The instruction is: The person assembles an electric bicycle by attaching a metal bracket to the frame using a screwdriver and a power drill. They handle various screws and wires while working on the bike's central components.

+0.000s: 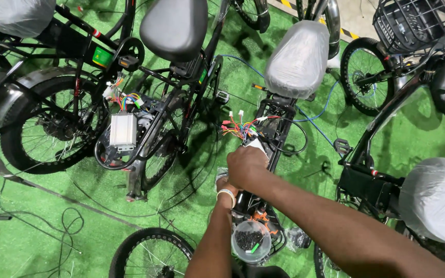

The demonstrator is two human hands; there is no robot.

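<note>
Green matting surrounds the bike frame [270,135] where right hand [245,166] clamps a silver box [255,145]; left hand [224,183] grip hidden.

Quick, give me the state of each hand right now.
Left hand: mostly hidden under the right; cannot tell.
Right hand: closed on the silver controller box.

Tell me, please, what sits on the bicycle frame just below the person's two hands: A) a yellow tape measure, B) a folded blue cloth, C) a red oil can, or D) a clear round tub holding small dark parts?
D: a clear round tub holding small dark parts and one green piece rests on the bicycle frame, just below the left hand and right hand.
</note>
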